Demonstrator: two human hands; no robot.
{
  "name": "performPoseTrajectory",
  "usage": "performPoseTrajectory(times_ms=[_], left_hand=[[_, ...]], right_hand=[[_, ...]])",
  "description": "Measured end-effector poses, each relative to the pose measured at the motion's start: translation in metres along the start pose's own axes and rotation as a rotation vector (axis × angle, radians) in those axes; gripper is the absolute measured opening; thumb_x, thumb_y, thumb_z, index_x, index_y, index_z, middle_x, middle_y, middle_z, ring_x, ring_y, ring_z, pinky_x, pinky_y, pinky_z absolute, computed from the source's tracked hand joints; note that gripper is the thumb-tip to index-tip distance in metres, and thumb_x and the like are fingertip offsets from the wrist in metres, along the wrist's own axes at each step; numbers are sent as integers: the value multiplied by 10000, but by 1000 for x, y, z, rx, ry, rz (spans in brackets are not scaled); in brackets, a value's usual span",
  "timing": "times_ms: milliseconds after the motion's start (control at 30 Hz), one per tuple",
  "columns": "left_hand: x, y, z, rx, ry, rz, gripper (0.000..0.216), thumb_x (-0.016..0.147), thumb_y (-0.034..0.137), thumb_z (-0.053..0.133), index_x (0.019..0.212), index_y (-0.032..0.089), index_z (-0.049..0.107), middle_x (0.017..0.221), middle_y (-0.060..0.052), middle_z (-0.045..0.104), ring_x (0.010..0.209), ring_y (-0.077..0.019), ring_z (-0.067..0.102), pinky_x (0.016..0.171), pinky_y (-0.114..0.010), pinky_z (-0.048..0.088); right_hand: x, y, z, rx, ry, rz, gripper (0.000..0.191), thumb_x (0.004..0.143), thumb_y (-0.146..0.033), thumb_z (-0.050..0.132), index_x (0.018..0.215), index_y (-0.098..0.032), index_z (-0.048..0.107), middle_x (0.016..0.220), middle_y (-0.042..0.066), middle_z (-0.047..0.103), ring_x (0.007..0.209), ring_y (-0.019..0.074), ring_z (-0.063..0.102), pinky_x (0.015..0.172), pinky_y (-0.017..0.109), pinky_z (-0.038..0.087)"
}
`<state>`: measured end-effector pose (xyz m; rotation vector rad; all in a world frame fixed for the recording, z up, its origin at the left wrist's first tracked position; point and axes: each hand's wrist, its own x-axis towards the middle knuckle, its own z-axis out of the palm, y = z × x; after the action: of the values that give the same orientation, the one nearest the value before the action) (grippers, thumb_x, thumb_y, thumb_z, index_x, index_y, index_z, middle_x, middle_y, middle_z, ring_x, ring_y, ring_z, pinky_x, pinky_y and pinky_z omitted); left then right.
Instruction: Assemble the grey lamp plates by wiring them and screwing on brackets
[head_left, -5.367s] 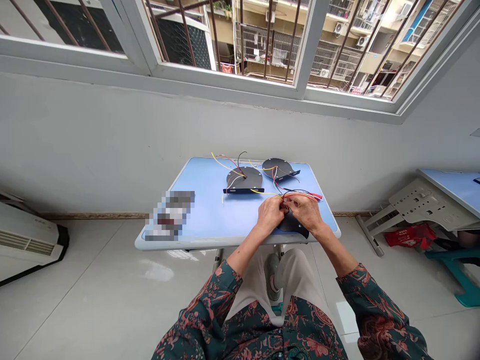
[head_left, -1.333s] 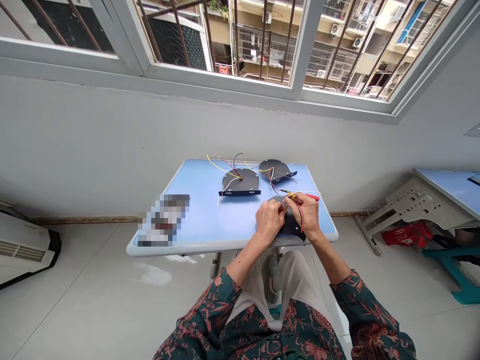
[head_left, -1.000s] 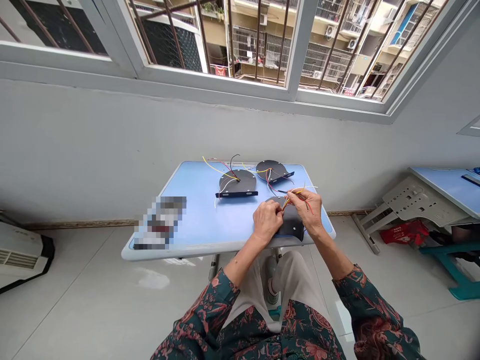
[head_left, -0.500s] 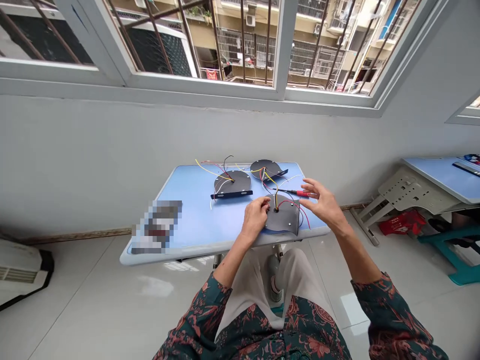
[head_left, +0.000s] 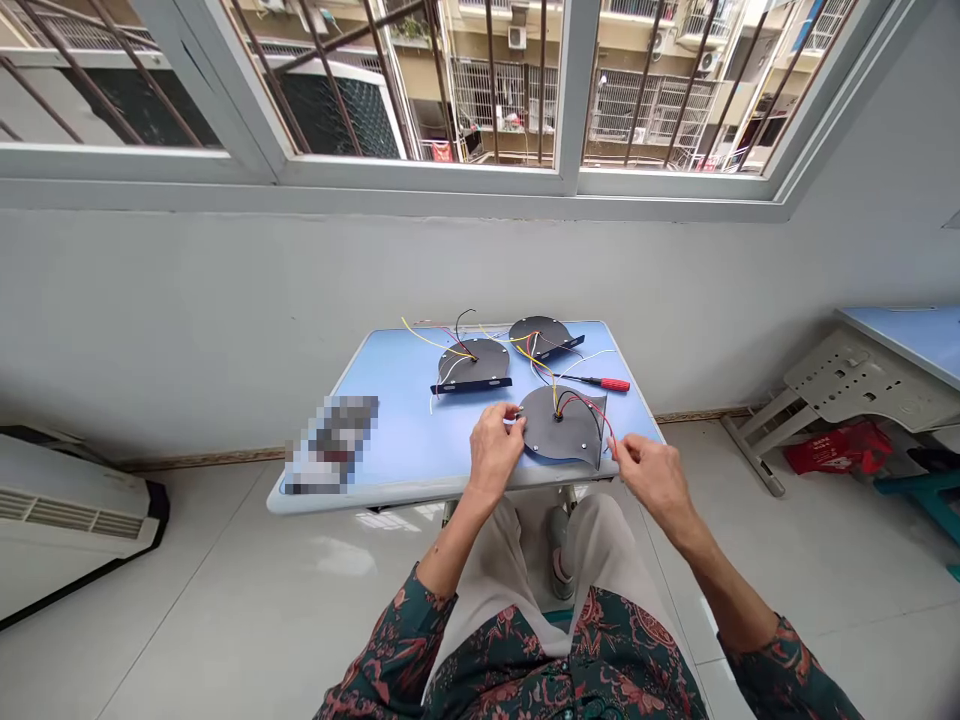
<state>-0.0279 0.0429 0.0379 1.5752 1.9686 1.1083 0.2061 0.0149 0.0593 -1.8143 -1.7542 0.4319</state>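
A round dark plate [head_left: 561, 432] with red, yellow and black wires rising from its middle lies near the front edge of the blue table [head_left: 390, 420]. My left hand [head_left: 495, 448] grips the plate's left rim with curled fingers. My right hand [head_left: 651, 472] is at the plate's right front corner, fingers curled; what they pinch, if anything, is too small to make out. A red-handled screwdriver [head_left: 604, 383] lies just behind the plate.
Two more dark round plates with loose wires, one [head_left: 474, 362] and the other [head_left: 541, 335], lie at the back of the table. A blurred patch [head_left: 330, 445] covers something at the table's left. A second desk [head_left: 900, 350] stands right, a white unit [head_left: 67, 510] on the floor left.
The near plate now lies flat with its wires free. My right hand let go of the wires and dropped to the plate's right corner. My left hand shifted to the left rim.
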Motion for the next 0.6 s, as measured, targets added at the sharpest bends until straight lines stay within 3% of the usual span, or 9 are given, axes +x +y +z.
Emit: performPoseTrajectory(times_ms=[267, 433, 600], left_hand=[[1, 0, 8, -47, -10, -87, 369, 859, 188, 670, 1223, 163, 620, 969, -49, 701, 775, -162, 652, 869, -322, 502], [-3, 4, 9, -518, -55, -285, 513, 830, 202, 686, 1319, 128, 549, 901, -33, 691, 761, -156, 643, 827, -315, 537], [-19, 23, 4, -923, -314, -388, 360, 965, 406, 529, 1146, 115, 641, 900, -89, 735, 781, -182, 707, 751, -327, 602]], right_hand=[[9, -13, 29, 458, -279, 205, 287, 811, -362, 616, 606, -273, 436, 427, -12, 590, 342, 134, 462, 402, 270, 332], [18, -9, 19, 649, -341, 310, 192, 734, -342, 550, 641, -254, 407, 515, 2, 617, 371, 94, 453, 338, 210, 303], [14, -6, -9, 747, -412, 320, 250, 680, -397, 609, 663, -237, 417, 520, -20, 585, 370, 55, 377, 330, 178, 245]])
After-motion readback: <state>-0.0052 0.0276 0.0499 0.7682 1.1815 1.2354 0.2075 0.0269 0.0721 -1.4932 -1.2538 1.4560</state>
